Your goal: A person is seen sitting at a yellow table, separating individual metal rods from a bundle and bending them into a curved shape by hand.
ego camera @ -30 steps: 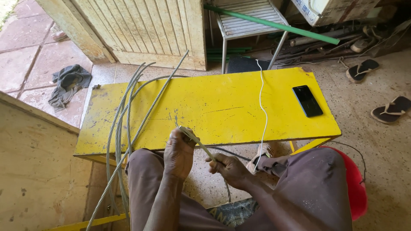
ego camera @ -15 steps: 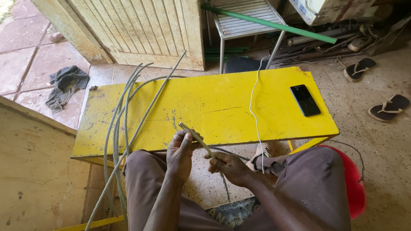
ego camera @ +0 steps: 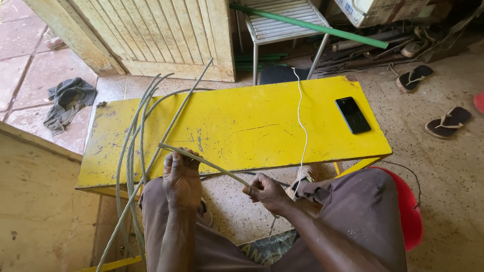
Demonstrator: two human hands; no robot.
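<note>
Nearest, over the lap: left hand [ego camera: 181,179] and right hand [ego camera: 264,191], both clenched on one grey cable [ego camera: 201,161], stiff, round, long axis running 10 to 4 o'clock. At 9 o'clock, several loose cable loops [ego camera: 133,151] cross the scuffed yellow bench [ego camera: 242,126]. Further: one black phone [ego camera: 353,115], one thin white cord [ego camera: 301,126]. At 2 o'clock, two sandals [ego camera: 447,122].
</note>
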